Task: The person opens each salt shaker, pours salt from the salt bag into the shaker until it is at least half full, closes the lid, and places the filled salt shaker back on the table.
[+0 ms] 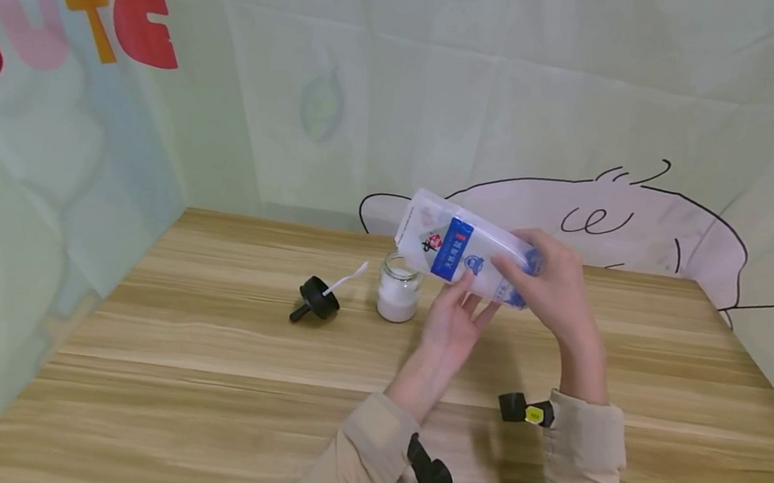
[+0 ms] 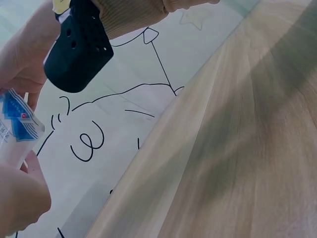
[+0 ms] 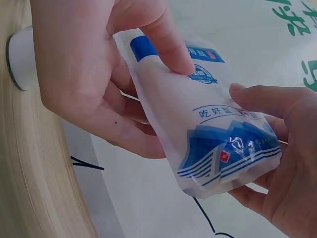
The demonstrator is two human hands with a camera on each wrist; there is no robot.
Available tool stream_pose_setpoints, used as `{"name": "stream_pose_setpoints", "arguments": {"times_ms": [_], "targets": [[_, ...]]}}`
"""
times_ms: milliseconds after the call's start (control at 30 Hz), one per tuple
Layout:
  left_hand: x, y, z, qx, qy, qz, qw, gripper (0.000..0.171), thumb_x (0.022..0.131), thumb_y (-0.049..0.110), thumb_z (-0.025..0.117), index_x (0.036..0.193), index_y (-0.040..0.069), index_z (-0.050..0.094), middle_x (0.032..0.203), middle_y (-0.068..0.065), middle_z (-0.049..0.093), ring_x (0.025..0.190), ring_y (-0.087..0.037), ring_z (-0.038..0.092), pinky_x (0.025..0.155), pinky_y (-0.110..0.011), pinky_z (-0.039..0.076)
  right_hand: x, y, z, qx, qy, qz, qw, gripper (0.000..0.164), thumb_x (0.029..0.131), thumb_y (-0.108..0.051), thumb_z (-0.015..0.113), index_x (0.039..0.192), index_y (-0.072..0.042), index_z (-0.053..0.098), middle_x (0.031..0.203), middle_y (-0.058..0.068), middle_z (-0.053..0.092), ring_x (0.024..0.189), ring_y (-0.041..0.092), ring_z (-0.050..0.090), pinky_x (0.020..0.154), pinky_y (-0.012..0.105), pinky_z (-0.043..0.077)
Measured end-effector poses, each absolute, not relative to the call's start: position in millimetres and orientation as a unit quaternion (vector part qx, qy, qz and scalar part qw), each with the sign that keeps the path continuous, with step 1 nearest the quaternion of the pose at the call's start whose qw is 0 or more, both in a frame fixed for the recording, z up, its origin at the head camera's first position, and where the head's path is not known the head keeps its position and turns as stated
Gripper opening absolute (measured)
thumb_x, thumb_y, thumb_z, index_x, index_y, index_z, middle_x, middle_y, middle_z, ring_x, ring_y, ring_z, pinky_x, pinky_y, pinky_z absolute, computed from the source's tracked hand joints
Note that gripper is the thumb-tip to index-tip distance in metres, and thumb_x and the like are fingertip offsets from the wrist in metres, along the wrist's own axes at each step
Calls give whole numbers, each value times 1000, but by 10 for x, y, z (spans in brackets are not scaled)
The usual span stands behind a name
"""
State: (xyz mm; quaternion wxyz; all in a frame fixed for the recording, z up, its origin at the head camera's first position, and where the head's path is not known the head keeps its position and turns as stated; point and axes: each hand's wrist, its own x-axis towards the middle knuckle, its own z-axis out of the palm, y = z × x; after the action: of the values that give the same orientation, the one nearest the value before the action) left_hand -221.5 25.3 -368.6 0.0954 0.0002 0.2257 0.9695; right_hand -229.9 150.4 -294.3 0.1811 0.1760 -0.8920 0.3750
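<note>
A white-and-blue bag of salt (image 1: 481,260) is held up at a slant, its left end lower edge at the mouth of a glass jar (image 1: 398,295). White contents fill much of the jar, which stands on the table. My left hand (image 1: 452,325) holds the bag from underneath, thumb against its front beside the printed round logo. Around the bag's right end, my right hand (image 1: 547,280) grips with thumb in front and fingers behind. The right wrist view shows the thumbs of the left hand (image 3: 79,59) and right hand (image 3: 292,134) on the bag's printed face.
A black lid (image 1: 318,297) with a knob and a thin white spoon (image 1: 347,279) lies on the wooden table (image 1: 197,395), left of the jar. A printed cloth backdrop (image 1: 448,81) stands behind the table. Each sleeve carries a black wrist camera (image 1: 431,470).
</note>
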Motion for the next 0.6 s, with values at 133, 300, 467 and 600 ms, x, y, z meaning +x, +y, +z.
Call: {"name": "stream_pose_setpoints", "arguments": {"times_ms": [133,300,467,600], "targets": [[-2220,246,-3684,-7,229,969,96,42,94,21,57,135,20,49,138,-1,54,128,-17,51,109,-36,42,-2306,1509,-2953,171,-895,374,171,39,90,-26,66,122,-4,60,105,17,68,83,27,61,68,32,51],[-2223,244,-3683,-18,223,969,101,41,93,19,59,134,19,50,137,-1,55,127,-17,51,108,-35,43,-2312,1515,-2961,169,-898,373,164,39,91,-27,65,122,-4,60,105,16,68,84,26,60,68,31,51],[-2227,244,-3689,-25,223,969,103,41,93,19,59,133,20,50,136,-1,55,127,-17,51,108,-36,43,-2316,1521,-2970,165,-900,372,159,40,92,-29,64,123,-4,59,107,16,67,85,27,60,68,31,50],[-2231,249,-3689,-26,227,968,102,41,93,19,59,133,19,50,136,-1,56,127,-17,51,108,-36,43,-2322,1527,-2980,165,-899,373,158,41,92,-30,63,124,-5,59,107,16,67,85,26,59,68,30,50]]}}
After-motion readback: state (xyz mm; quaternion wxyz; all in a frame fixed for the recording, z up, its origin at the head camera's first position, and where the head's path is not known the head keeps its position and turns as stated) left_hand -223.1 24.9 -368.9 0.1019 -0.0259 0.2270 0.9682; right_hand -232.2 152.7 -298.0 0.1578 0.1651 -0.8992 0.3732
